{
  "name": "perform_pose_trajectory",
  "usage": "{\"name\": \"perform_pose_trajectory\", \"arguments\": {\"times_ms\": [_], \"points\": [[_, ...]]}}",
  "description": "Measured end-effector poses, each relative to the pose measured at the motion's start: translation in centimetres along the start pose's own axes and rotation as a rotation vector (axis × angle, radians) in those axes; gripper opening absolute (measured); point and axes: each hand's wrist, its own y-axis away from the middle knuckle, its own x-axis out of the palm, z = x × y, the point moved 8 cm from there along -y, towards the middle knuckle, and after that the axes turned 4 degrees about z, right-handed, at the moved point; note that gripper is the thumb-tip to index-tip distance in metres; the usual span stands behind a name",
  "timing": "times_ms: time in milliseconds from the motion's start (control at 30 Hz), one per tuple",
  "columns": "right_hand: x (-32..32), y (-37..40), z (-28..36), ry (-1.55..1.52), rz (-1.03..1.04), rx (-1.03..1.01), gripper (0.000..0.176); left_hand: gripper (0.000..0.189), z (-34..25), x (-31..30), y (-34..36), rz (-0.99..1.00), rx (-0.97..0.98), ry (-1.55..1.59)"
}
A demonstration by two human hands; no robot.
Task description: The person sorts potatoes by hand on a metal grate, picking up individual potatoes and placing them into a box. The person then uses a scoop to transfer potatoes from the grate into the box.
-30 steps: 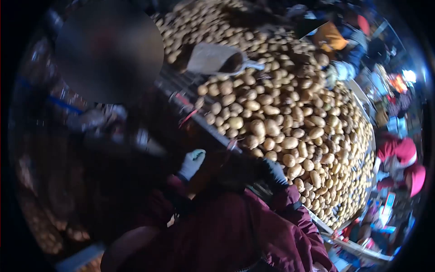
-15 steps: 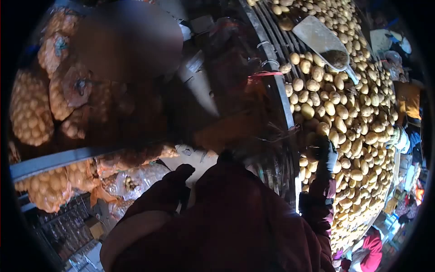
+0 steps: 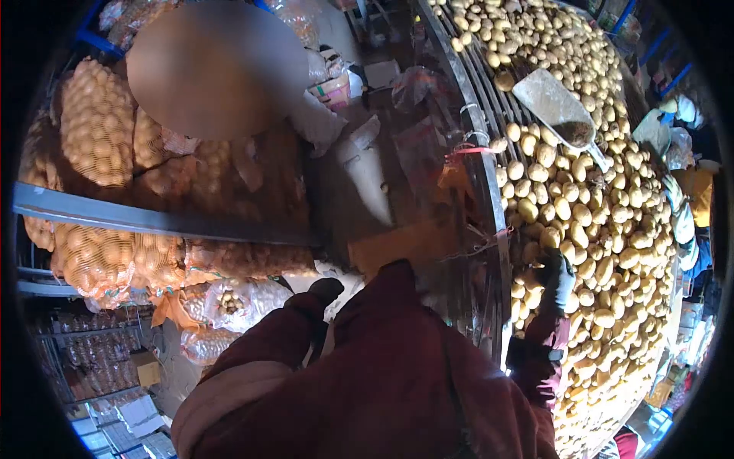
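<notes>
My right hand [image 3: 558,281], in a glove with dark and pale grey parts, lies among loose potatoes [image 3: 604,268] at the near edge of a slatted sorting table [image 3: 506,306]. Its fingers are in shadow, so whether they grip a potato cannot be made out. One potato [image 3: 549,237] lies right at the fingertips. Farther up the table, a metal scoop [image 3: 547,99] with some dirt in it rests on the potatoes, its handle toward the right. My left hand is not in view.
Net sacks of potatoes [image 3: 98,126] stand at the left behind a metal rail [image 3: 153,218]. A cardboard piece [image 3: 405,246] lies by my feet. Red string [image 3: 468,149] is tied to the table's frame. Shelves stand at lower left. A blurred patch covers the upper left.
The view has shifted, so the table and scoop appear slightly lower and farther right. More of the sacks and floor show. My right hand stays at the same place among the potatoes.
</notes>
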Motion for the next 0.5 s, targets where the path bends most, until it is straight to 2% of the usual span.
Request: {"name": "perform_pose_trajectory", "arguments": {"times_ms": [100,233,267,333,367,400,467,500], "points": [[0.7,0.7,1.1,-0.063,0.051,-0.111,0.040,0.009,-0.8,-2.1,-0.6,0.078,0.132,-0.199],[4.5,1.2,4.0,-0.035,0.110,-0.156,0.041,0.008,0.3,-6.1,-2.0,0.032,0.072,-0.176],[5.8,1.3,4.6,-0.043,0.100,-0.096,0.041,0.008,1.0,-7.0,-2.4,0.017,0.050,-0.165],[8.9,1.6,7.0,0.212,0.191,-0.251,0.040,0.008,2.7,-8.5,-3.2,-0.014,0.004,-0.141],[10.2,1.3,6.4,0.008,0.183,-0.111,0.037,0.009,3.9,-8.8,-3.4,-0.079,0.012,-0.129],[12.1,1.1,7.1,0.028,0.228,-0.135,0.034,0.009,5.3,-8.8,-4.0,-0.084,0.016,-0.130],[16.0,0.6,8.9,0.385,0.328,-0.456,0.035,0.011,7.9,-7.8,-6.2,-0.068,0.118,-0.248],[18.3,0.6,9.7,0.317,0.318,-0.323,0.039,0.011,10.6,-6.7,-7.7,0.000,0.030,-0.197]]}}
